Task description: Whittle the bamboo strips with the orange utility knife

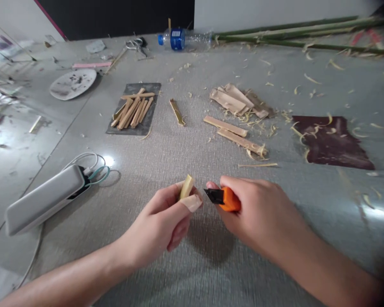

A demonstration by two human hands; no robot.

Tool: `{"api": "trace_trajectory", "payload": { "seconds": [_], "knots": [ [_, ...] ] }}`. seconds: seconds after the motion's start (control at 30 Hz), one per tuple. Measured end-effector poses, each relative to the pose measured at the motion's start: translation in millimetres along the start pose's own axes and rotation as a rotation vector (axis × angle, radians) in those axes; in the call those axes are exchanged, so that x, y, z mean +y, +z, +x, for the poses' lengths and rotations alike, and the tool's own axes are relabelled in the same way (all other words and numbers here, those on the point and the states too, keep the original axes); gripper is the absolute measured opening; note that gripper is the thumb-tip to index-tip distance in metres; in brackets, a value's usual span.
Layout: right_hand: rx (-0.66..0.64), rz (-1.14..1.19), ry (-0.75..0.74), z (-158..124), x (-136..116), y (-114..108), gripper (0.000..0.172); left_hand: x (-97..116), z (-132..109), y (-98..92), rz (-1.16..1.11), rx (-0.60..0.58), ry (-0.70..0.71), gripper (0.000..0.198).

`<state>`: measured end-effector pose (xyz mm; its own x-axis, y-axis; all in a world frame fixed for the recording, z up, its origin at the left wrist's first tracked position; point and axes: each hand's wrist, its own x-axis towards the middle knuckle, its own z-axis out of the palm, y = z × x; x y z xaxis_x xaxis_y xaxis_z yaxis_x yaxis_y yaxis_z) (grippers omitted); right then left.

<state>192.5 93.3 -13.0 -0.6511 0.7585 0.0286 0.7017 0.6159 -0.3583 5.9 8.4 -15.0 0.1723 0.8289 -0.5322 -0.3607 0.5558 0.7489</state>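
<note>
My left hand point(171, 217) is closed around a short bamboo strip point(187, 186), whose pale end sticks up between thumb and fingers. The thumb has a light bandage or tape on it. To its right, my right hand point(256, 209) grips an orange utility knife point(229, 199). The knife's dark blade point(213, 195) points left toward the strip, with a small gap between them. Beyond the hands lie two longer bamboo pieces point(240, 140), a single short bamboo piece point(177, 112) and a thin sliver point(257, 165).
Cut bamboo sticks point(132, 111) rest on a dark sheet at left. Flat bamboo pieces point(232, 99) and curled shavings lie farther back, near brown sandpaper-like sheet point(336, 143). A power bank point(48, 198) with cables, a plate point(73, 84), a plastic bottle point(177, 39) and green bamboo poles point(294, 34) surround the area.
</note>
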Motion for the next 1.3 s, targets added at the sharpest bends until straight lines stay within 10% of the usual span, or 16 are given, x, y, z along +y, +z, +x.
{"api": "trace_trajectory", "payload": {
  "seconds": [0.43, 0.77, 1.3],
  "knots": [
    [0.065, 0.087, 0.025, 3, -3, -2, 0.036, 16, 0, 7.0, -0.138, 0.055, -0.156, 0.034],
    [0.019, 0.454, -0.097, -6, -8, -16, 0.006, 6, -5, -2.5, -0.141, 0.097, 0.153, 0.020],
    [0.023, 0.352, -0.165, -6, -13, -11, 0.012, -1, -2, 0.5, 0.076, 0.097, 0.208, 0.031]
  ]
}}
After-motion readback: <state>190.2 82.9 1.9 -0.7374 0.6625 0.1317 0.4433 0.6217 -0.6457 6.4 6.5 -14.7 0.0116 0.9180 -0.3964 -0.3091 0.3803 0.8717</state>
